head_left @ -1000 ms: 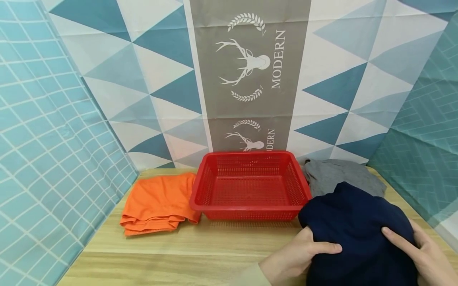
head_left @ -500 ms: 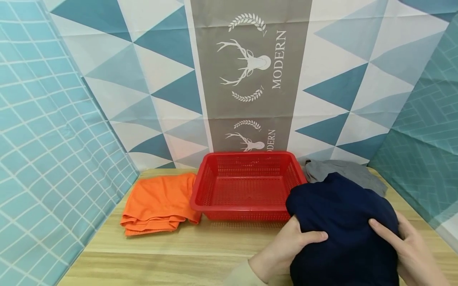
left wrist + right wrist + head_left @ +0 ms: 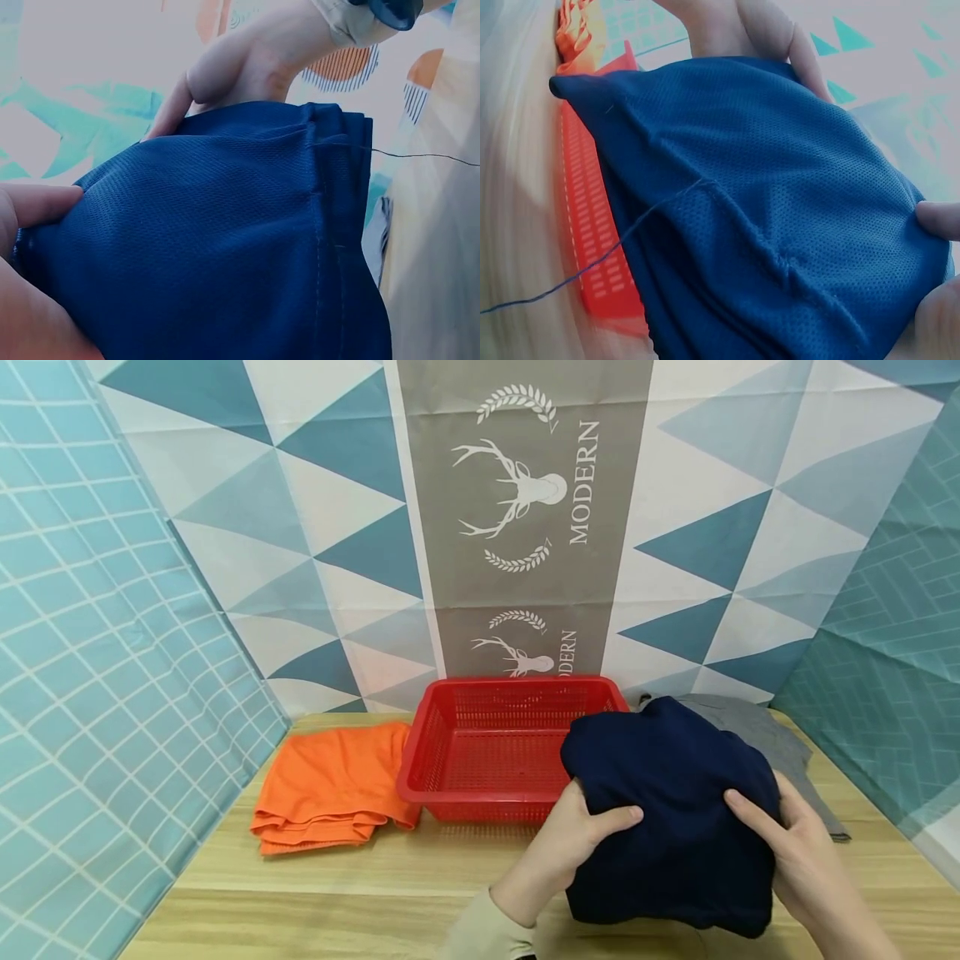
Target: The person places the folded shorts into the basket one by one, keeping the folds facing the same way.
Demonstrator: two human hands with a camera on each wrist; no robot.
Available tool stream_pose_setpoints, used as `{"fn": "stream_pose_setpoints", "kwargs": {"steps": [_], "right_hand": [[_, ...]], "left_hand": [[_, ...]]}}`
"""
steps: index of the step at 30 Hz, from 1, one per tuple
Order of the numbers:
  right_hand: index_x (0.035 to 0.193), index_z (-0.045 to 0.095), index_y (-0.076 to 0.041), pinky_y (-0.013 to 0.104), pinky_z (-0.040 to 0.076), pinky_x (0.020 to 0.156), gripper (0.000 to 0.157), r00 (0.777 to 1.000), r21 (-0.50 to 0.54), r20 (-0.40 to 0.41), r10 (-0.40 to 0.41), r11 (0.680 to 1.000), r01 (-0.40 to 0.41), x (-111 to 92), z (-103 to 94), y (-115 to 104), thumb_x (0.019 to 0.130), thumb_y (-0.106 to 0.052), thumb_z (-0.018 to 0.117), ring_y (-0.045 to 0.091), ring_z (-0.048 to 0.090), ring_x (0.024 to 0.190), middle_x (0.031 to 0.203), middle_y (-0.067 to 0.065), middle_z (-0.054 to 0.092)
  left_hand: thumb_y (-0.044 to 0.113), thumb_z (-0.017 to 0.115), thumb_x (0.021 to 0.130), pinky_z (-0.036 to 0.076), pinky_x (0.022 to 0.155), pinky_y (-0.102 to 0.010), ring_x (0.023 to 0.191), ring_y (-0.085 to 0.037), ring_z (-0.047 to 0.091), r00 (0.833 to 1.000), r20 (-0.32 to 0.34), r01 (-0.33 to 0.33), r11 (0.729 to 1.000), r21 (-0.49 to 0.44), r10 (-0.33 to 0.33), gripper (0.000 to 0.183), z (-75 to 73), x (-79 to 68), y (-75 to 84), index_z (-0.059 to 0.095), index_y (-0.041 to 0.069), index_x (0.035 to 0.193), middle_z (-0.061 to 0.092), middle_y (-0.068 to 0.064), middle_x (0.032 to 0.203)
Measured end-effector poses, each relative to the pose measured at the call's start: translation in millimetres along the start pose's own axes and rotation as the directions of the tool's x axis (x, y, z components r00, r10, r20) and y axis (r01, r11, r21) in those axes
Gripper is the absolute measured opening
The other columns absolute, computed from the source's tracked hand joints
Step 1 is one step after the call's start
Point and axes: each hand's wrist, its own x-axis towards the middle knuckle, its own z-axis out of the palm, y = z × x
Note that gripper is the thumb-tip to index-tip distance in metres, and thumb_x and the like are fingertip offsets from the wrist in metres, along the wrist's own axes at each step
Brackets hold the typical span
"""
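Observation:
Both hands hold a folded navy garment [image 3: 675,827] up by its two sides, in front of the red basket's right end. The left hand [image 3: 570,835] grips the left side, thumb on top and fingers hidden underneath. On the right side, the right hand [image 3: 795,843] pinches the cloth the same way, thumb over it. In the right wrist view the garment's fine mesh knit [image 3: 780,172] and a seam show, with a loose thread [image 3: 592,262] trailing from it. Stacked folded layers [image 3: 349,187] form its lower edge in the left wrist view.
The red perforated basket [image 3: 417,760] stands at the back centre, its right end partly covered by the navy cloth. A folded orange garment [image 3: 330,785] lies left of it. Behind the navy cloth, a grey garment [image 3: 780,735] lies at the right. Patterned walls enclose the wooden table [image 3: 337,893].
Both hands have carried the navy garment left and slightly up, from before the grey garment to over the basket's right end. More of the grey garment's right side now shows.

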Motion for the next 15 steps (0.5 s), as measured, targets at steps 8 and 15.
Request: {"fn": "stream_pose_setpoints", "kwargs": {"steps": [8, 15], "right_hand": [[0.136, 0.035, -0.016, 0.025, 0.051, 0.079, 0.042, 0.999, -0.040, 0.019, -0.045, 0.998, 0.046, 12, 14.5, -4, 0.096, -0.003, 0.039, 0.009, 0.057, 0.103, 0.124, -0.006, 0.050], [0.134, 0.036, -0.014, 0.022, 0.049, 0.080, 0.038, 0.992, -0.091, 0.068, -0.104, 0.990, 0.110, 19, 25.2, -6, 0.097, -0.004, 0.035, 0.007, 0.056, 0.103, 0.123, -0.006, 0.049]], "left_hand": [[0.013, 0.064, 0.082, 0.044, 0.090, -0.029, 0.102, -0.014, 0.056, 0.996, -0.023, -0.090, 0.995, 0.052, 0.091, 0.048, -11.4, 1.3, 5.7, 0.041, 0.015, 0.124, 0.053, 0.001, 0.119], [0.015, 0.063, 0.084, 0.041, 0.094, -0.030, 0.107, -0.015, 0.053, 0.986, -0.037, -0.156, 0.977, 0.142, 0.163, 0.048, -23.1, 1.1, 14.3, 0.040, 0.012, 0.127, 0.051, -0.002, 0.123]]}}
